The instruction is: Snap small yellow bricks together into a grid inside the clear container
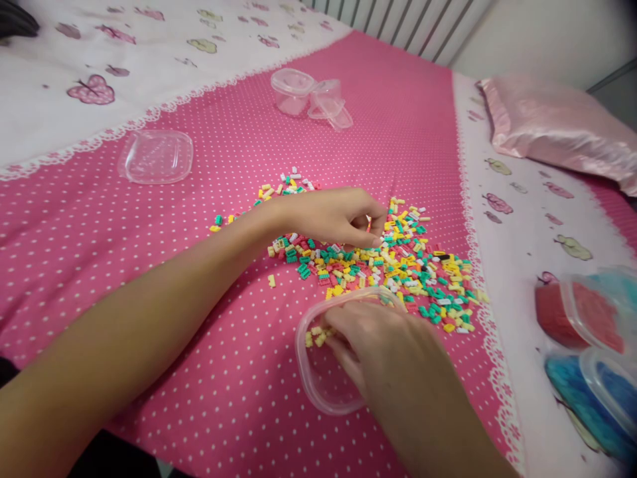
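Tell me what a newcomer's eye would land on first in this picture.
Probably the spread of small multicoloured bricks across the middle of the pink dotted cover, with the left hand over it. Next, nearer the wearer, the right hand has its fingers inside a clear container with a few pale yellow bricks. At the right edge, a red-filled tub and a blue-filled tub stand out against the white border.

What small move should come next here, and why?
Probably lift the right hand out of the clear container: its fingers are inside, beside pale yellow blocks, while more of that colour lie in the mixed pile by the left hand.
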Demonstrator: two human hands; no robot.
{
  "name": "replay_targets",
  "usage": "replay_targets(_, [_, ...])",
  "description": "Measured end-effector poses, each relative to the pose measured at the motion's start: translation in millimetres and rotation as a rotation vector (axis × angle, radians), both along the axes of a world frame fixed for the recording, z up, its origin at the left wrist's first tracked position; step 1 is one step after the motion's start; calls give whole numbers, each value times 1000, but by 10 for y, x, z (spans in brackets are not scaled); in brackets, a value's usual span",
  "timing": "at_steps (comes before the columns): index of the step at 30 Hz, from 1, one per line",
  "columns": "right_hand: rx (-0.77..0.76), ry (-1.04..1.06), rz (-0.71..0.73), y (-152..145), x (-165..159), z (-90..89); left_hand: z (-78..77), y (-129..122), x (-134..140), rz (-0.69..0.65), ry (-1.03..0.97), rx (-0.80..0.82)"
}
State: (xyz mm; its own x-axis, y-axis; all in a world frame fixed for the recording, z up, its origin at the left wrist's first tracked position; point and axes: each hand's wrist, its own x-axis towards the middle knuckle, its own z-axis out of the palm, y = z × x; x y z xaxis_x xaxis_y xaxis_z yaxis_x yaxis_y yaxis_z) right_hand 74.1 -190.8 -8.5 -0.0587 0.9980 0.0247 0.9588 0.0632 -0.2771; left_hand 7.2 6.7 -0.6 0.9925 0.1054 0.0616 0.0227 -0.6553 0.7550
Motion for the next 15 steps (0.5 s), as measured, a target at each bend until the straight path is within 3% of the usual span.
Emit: replay_targets(15, [83, -46, 38, -20, -7, -8, 20, -27, -4, -4, 2, -4])
